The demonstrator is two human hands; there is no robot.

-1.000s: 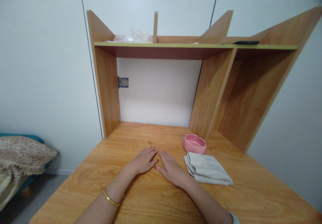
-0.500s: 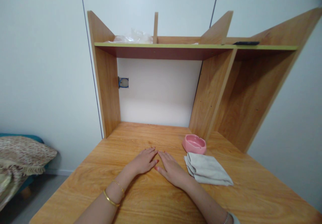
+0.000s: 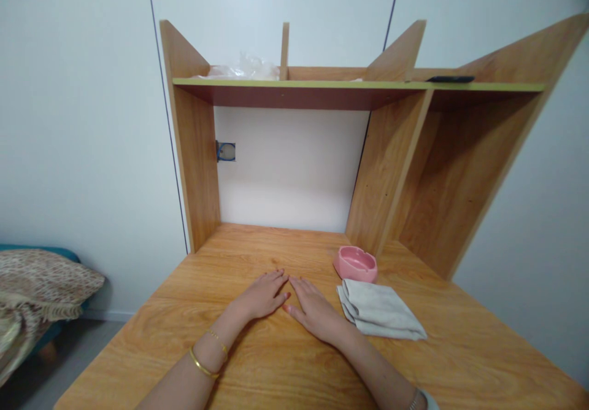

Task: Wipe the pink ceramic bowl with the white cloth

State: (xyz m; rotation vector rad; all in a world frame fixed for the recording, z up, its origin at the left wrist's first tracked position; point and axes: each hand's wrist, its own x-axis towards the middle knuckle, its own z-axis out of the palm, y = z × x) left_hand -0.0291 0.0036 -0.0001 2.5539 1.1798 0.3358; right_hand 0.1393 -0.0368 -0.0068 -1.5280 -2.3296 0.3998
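"What are you gripping?"

"Nothing: your left hand (image 3: 265, 295) and right hand (image 3: 315, 312) are lying palm-down on the wooden desk (image 3: 285, 370), fingers extended, thumbs spread, probably just resting."

"Why is the grey cloth (image 3: 385, 309) lying folded?"

"Probably so it's taking little room; it's sitting just right of your right hand, in front of the pink ashtray (image 3: 354, 271), likely within your easy reach."

Left hand (image 3: 262, 296) palm down, relaxed, fingers extended close together, angled forward and inward; right hand (image 3: 316, 313) mirrors it, palm down, fingers angled forward-left; fingertips meet or nearly, contact unclear; left thumb (image 3: 279, 301) and right thumb (image 3: 295, 313) stick out inward, tips near each other; left forearm (image 3: 181, 384) and right forearm (image 3: 380, 370) converge forward, nails reddish
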